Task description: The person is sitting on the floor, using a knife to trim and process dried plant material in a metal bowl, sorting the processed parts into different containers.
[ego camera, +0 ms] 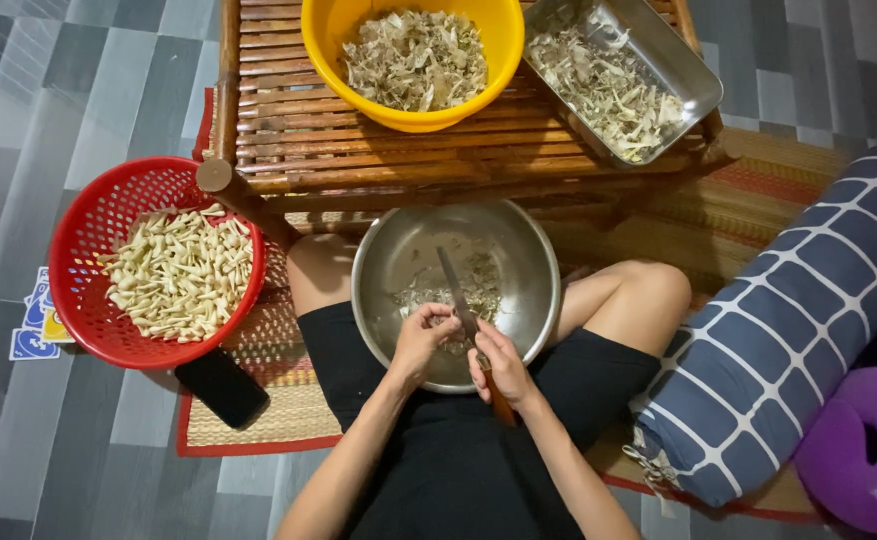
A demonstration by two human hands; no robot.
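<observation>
R hand grips knife; L hand pinches small pale piece, touching, over steel bowl w/ peelings.

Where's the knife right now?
In the head view, the knife is in the right hand, blade angled over the steel bowl on the lap, beside the left hand.

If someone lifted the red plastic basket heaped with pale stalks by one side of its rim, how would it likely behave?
The red plastic mesh basket would probably flex, since its walls look thin and perforated. The heaped pale stalks lie loose, so they would likely slide toward the low side. The load looks dry and light, so it is probably easy to lift.
</observation>
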